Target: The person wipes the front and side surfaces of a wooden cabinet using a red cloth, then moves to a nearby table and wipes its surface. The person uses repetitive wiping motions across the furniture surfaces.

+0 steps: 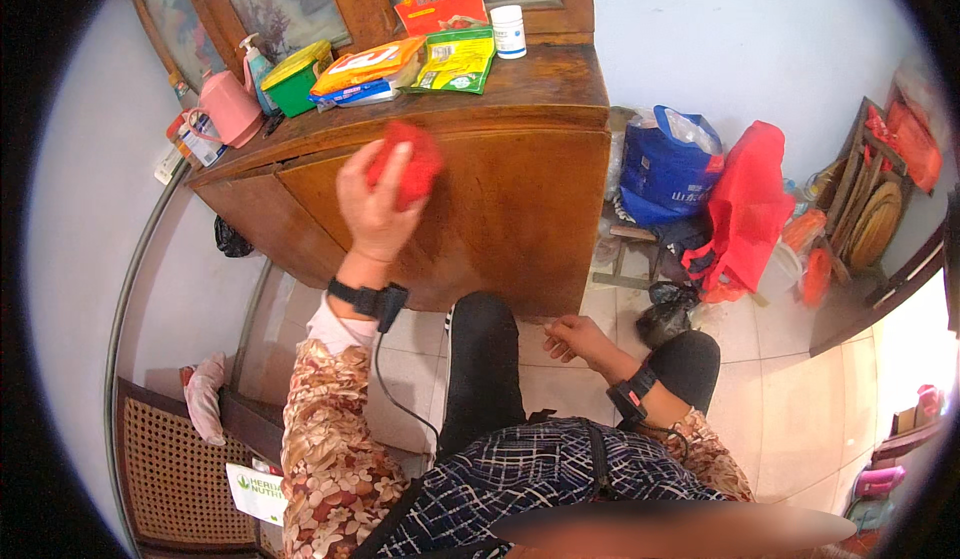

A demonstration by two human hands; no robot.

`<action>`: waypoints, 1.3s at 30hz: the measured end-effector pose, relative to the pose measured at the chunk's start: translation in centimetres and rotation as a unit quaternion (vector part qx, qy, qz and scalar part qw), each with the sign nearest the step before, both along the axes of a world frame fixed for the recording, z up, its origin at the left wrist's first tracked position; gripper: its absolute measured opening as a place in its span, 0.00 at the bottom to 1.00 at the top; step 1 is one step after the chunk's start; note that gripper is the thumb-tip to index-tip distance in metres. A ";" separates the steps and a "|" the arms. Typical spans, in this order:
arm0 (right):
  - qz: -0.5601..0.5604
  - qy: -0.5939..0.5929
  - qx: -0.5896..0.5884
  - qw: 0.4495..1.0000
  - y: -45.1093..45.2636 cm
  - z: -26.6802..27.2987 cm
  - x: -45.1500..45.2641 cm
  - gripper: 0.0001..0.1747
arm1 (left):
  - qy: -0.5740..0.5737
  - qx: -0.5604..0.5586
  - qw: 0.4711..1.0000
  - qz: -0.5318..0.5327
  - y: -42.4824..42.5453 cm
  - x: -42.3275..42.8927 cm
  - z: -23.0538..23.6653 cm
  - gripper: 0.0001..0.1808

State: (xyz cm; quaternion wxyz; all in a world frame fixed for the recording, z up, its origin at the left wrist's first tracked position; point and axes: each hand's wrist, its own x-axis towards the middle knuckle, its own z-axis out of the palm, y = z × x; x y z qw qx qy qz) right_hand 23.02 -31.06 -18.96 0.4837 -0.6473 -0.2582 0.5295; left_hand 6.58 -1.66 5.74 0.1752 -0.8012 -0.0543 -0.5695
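Observation:
My left hand (377, 203) is raised in front of a brown wooden cabinet (517, 206), its fingers spread over a bunched red cloth (417, 167). The cloth is slightly blurred and lies over the upper part of the cabinet's front panel. Whether it presses on the wood, I cannot tell. Lower down, my right hand (581, 340) hangs loosely between my knees with nothing in it, fingers half curled and a little apart. Both wrists wear black straps with small devices.
On the cabinet top stand a pink pitcher (231, 109), a pump bottle (260, 75), a green box (296, 88), several packets (457, 60) and a white bottle (509, 32). Blue (667, 165) and red bags (750, 206) sit to the right. A woven-cane chair (176, 469) is at left.

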 end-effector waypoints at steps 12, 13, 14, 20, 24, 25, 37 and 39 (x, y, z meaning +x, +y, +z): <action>0.003 0.010 -0.019 1.000 0.2 -2.5 0.5 0.22 | -0.414 -0.362 0.824 0.139 13.3 -7.1 -4.2 0.35; 0.003 0.008 -0.029 1.000 0.2 -2.6 0.4 0.22 | -0.410 -0.357 0.826 0.149 12.5 -6.5 -4.2 0.35; 0.006 0.010 -0.018 1.000 0.2 -2.7 0.4 0.23 | -0.406 -0.351 0.829 0.158 11.4 -5.5 -4.4 0.36; 0.018 -0.005 -0.011 1.000 0.1 -2.7 0.0 0.23 | -0.318 -0.329 0.885 0.084 1.5 1.3 -5.4 0.41; 0.020 0.000 0.000 1.000 0.1 -2.6 -0.2 0.22 | -0.220 -0.268 0.937 0.028 -4.9 5.5 -6.2 0.43; 0.021 0.001 -0.008 1.000 0.1 -2.5 -0.2 0.21 | -0.203 -0.263 0.943 0.006 -6.3 6.5 -6.3 0.43; 0.074 -0.139 -0.049 0.986 0.0 -1.5 -0.4 0.24 | -0.031 -0.065 0.993 -0.092 -14.0 13.3 -7.0 0.44; 0.088 -0.166 -0.029 0.982 0.1 -2.1 -0.3 0.24 | -0.020 -0.065 0.993 -0.095 -13.1 12.5 -6.8 0.40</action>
